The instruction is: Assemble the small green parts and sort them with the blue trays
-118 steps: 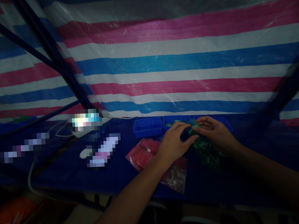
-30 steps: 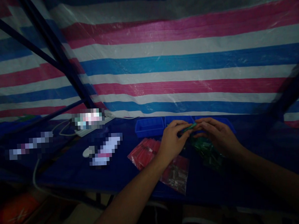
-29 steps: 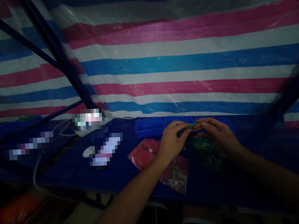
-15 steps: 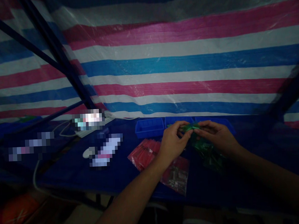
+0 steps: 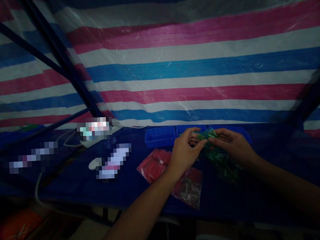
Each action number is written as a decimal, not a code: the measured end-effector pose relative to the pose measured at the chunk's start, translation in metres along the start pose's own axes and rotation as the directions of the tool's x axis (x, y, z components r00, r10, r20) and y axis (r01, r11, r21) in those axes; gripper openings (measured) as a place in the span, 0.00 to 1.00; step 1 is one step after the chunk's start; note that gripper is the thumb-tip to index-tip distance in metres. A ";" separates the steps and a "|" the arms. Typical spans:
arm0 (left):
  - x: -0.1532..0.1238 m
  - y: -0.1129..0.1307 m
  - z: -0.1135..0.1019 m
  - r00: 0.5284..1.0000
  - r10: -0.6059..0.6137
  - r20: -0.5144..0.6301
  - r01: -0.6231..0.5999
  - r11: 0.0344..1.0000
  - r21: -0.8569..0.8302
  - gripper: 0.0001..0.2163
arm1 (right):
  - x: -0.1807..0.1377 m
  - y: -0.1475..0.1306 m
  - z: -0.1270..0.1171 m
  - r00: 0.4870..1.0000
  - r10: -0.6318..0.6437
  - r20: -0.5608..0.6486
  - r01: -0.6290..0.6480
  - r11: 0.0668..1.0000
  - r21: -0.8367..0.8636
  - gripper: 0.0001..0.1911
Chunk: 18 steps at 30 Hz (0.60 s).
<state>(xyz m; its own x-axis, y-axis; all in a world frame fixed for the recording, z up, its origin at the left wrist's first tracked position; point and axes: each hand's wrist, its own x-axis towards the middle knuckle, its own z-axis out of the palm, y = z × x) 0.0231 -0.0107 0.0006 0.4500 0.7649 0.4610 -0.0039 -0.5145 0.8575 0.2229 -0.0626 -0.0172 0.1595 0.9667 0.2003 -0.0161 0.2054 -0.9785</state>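
Between my two hands, above the blue table, is a small green plastic bag (image 5: 208, 133). My left hand (image 5: 188, 147) pinches its left side, with the fingers curled behind it. Thumb and fingers of my right hand (image 5: 231, 142) close on its right side. Just below them lies a pile of green plastic bags (image 5: 225, 168), partly hidden by my right hand. Red plastic packets (image 5: 155, 166) are fanned out left of my left wrist. A clear bag with small metal-looking pieces (image 5: 189, 189) lies nearer, partly behind my left forearm.
Blue bins (image 5: 160, 137) stand in a row along the back of the table (image 5: 80, 183), against a striped plastic sheet (image 5: 200, 68). Leftward lie a white round object (image 5: 95, 163), a blurred-out item (image 5: 114, 161) and a power strip (image 5: 92, 140) with cables. Dark blue frame bars (image 5: 64, 67) rise at the left.
The green bag now shows more spread and raised between my fingers. My left fingers have opened a little, and both hands stay in nearly the same place.
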 end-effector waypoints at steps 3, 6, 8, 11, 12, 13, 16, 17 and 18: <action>0.000 -0.001 0.000 0.999 -0.027 0.019 0.027 1.000 -0.004 0.18 | 0.000 0.000 0.000 1.000 -0.002 -0.030 0.002 1.000 -0.002 0.21; 0.001 -0.001 0.000 0.999 -0.021 0.025 0.020 1.000 0.004 0.15 | -0.001 0.001 0.001 1.000 0.004 0.004 -0.004 1.000 -0.004 0.20; 0.001 0.000 0.000 1.000 -0.010 0.015 0.009 1.000 0.025 0.14 | -0.002 0.000 0.001 0.999 0.014 0.044 -0.014 1.000 -0.013 0.20; 0.001 0.002 0.000 1.000 0.005 0.011 -0.006 0.998 0.055 0.14 | -0.003 -0.001 0.003 0.999 0.010 0.053 -0.009 1.000 -0.017 0.20; 0.001 0.002 0.000 1.000 0.011 0.007 -0.012 0.998 0.067 0.14 | -0.003 -0.002 0.003 0.999 0.003 0.038 -0.002 1.000 -0.017 0.20; 0.001 0.003 0.000 1.000 0.018 -0.001 -0.018 0.996 0.086 0.15 | -0.002 -0.002 0.004 1.000 -0.006 0.016 0.006 1.000 -0.020 0.21; -0.001 0.004 -0.001 0.999 0.050 -0.005 -0.048 0.980 0.191 0.16 | -0.001 -0.004 0.003 0.995 -0.051 -0.091 0.046 0.998 -0.046 0.20; -0.001 0.004 -0.001 0.998 0.064 0.009 -0.064 0.973 0.221 0.17 | -0.001 -0.004 0.003 0.989 -0.072 -0.128 0.065 0.996 -0.061 0.20; -0.002 0.004 -0.001 0.996 0.079 0.029 -0.084 0.967 0.239 0.20 | 0.000 -0.005 0.002 0.983 -0.095 -0.158 0.084 0.994 -0.075 0.20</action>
<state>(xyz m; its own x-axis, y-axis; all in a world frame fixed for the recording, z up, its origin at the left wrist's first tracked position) 0.0213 -0.0142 0.0034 0.4742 0.7101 0.5205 0.1720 -0.6545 0.7362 0.2206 -0.0636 -0.0126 0.3141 0.9065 0.2821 0.0718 0.2736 -0.9592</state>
